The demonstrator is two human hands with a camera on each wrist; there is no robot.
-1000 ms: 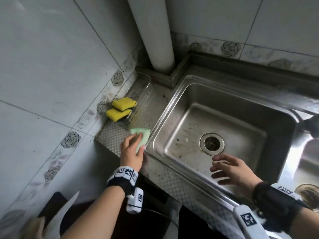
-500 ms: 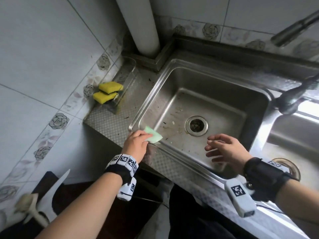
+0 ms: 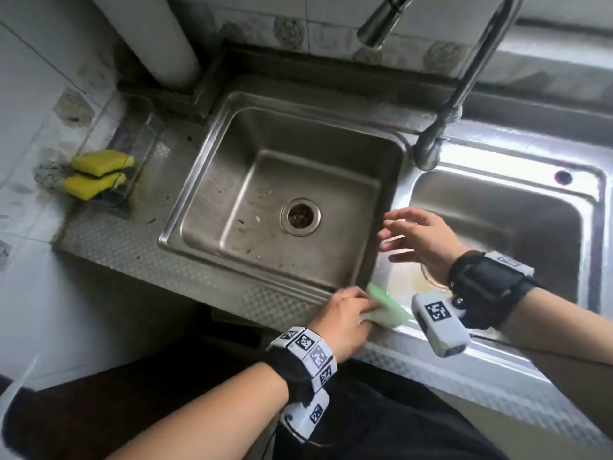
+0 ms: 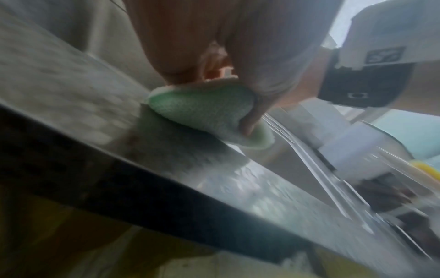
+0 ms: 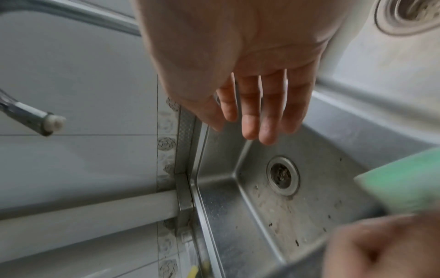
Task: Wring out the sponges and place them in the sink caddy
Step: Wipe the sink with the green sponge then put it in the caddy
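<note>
My left hand [image 3: 345,318] grips a green sponge [image 3: 386,305] at the front rim of the steel counter, just where the divider between the two basins meets it. The left wrist view shows the fingers [image 4: 250,105] curled round the green sponge [image 4: 204,111]. My right hand [image 3: 421,239] hovers open over the divider, fingers [image 5: 259,112] straight and holding nothing, a short way behind the sponge. Two yellow sponges [image 3: 96,174] lie in the clear plastic caddy [image 3: 146,134] at the far left of the counter.
The left basin [image 3: 205,154] has a round drain [image 3: 300,216] and some specks of dirt. The right basin [image 3: 590,207] lies under my right forearm. A tall faucet [image 3: 441,127] rises at the divider, its spray head [image 3: 384,23] above. A white pipe [image 3: 156,34] stands in the corner.
My left hand has carried the green sponge from beside the caddy, rightwards along the front rim, to the divider. My right hand has drifted right, toward the second basin.
</note>
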